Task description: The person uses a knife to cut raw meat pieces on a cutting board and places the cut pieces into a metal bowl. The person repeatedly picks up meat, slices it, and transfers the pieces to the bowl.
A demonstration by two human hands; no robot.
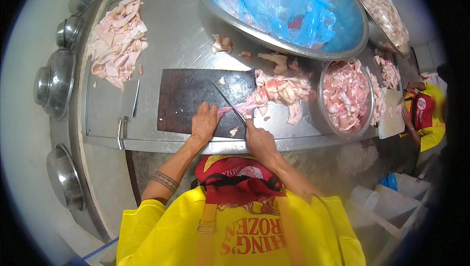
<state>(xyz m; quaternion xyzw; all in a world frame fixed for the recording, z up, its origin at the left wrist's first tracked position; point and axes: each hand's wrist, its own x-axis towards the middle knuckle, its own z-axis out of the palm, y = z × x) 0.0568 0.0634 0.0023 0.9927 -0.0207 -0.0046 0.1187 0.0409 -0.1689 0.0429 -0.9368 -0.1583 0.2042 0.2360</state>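
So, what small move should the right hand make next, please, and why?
Probably draw the knife through the meat strip: the right hand holds the knife across the strip, and the left hand is at the strip's near end.

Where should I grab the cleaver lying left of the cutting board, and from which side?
Take the cleaver by its handle, probably coming from the near side and closing down over it: the handle points toward the near table edge, while the broad blade points away.
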